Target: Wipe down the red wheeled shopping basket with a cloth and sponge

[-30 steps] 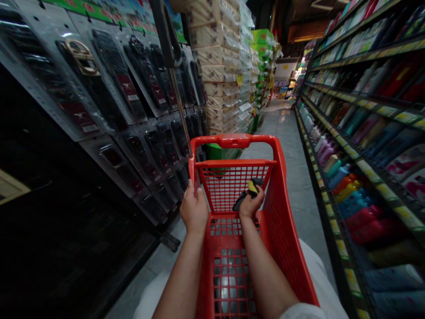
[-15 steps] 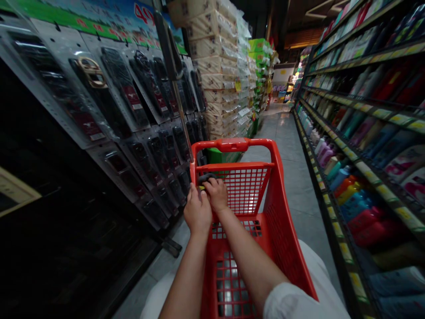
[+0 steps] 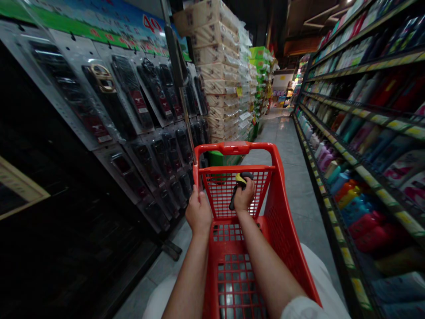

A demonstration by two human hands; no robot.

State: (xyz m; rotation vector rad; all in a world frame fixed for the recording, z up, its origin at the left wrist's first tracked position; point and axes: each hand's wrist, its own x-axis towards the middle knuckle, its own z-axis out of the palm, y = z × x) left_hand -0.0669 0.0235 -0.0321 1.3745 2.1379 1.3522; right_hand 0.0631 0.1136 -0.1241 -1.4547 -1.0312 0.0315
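A red plastic shopping basket [image 3: 278,160] with grid walls stands tilted before me, its inside bare. My left hand [image 3: 199,213] is closed around its left rim, fingers partly hidden behind the edge. Over the basket's far grid panel, my right hand [image 3: 245,196] is wrapped round a black and yellow handheld barcode scanner [image 3: 240,179]. The scanner's dark handle sticks out below the fingers to the left, and its rounded head points up and right. My palm hides part of it.
Packaged belts [image 3: 131,95] hang on a rack at the left, with a metal pole [image 3: 187,119] beside it. Stacked tissue packs [image 3: 221,79] rise behind. Shelves of bottles [image 3: 348,188] line the right side. A grey tiled aisle [image 3: 282,133] runs ahead.
My right hand has moved right, away from my left hand, carrying the barcode scanner from the left rim to the middle of the far panel. My left hand remains at the rim.
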